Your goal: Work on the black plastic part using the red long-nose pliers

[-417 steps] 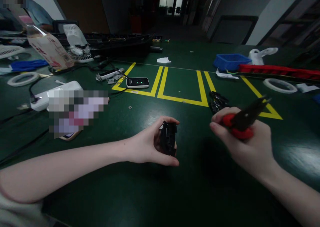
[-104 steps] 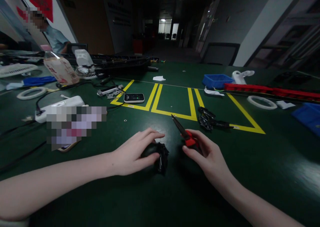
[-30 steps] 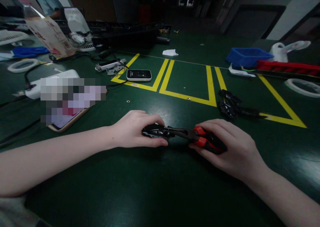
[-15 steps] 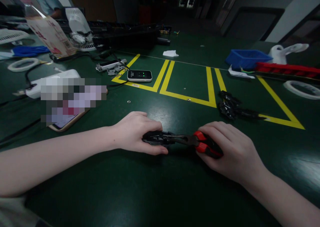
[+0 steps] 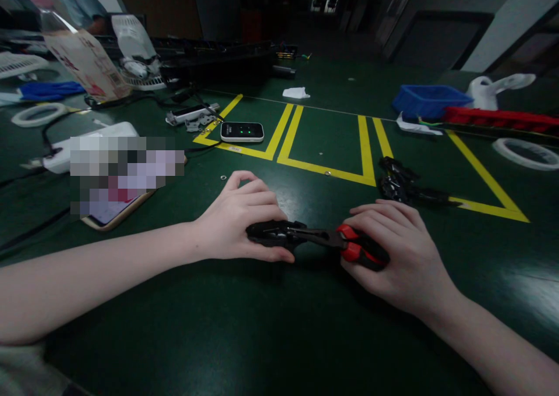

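Note:
My left hand (image 5: 242, 221) grips a glossy black part (image 5: 275, 233) between thumb and fingers, just above the green table (image 5: 244, 338). From the right, the dark jaws of red-and-black pliers (image 5: 349, 244) reach to that part's right end. Whether the jaws pinch it I cannot tell. Wrapped round the pliers' handles is my right hand (image 5: 406, 250); its palm side is hidden. A second shiny black piece (image 5: 397, 183) lies beyond my right hand, across the yellow tape. Two small metal rings, one at the left (image 5: 223, 177) and one on the tape (image 5: 327, 173), rest on the table.
At the left are a phone (image 5: 117, 204), a white adapter (image 5: 96, 142) with cables and a tilted bottle (image 5: 82, 58). A small device with green lights (image 5: 242, 131) sits inside the tape marks. A blue bin (image 5: 430, 101) and a tape roll (image 5: 526, 153) are at the right.
The fingers of my left hand have lifted and spread a little, while its thumb stays on the black part. My right hand's upper fingers have loosened slightly on the pliers.

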A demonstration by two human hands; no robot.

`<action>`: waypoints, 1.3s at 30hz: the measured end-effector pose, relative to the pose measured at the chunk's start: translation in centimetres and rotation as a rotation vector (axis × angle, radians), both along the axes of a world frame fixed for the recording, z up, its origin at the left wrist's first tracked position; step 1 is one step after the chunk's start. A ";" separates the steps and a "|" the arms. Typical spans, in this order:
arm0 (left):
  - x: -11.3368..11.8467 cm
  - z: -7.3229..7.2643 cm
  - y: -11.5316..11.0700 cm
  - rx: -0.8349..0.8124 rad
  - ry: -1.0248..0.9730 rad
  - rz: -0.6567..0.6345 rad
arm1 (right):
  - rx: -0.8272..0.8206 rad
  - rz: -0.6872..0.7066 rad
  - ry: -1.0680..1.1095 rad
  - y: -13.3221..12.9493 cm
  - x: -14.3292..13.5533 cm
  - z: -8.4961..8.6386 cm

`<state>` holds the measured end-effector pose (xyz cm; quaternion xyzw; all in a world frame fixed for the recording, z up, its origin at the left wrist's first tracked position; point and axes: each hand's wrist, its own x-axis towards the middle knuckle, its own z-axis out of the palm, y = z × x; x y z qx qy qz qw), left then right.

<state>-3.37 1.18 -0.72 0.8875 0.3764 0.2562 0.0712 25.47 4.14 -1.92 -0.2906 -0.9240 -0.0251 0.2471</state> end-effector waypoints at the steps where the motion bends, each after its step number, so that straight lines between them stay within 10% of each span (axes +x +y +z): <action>1: 0.0 0.0 0.0 -0.001 -0.010 0.001 | -0.006 0.001 0.003 0.0 0.0 0.0; 39: -0.2 0.3 0.6 -0.494 -0.230 -0.212 | -0.019 0.031 -0.007 -0.1 -0.3 0.1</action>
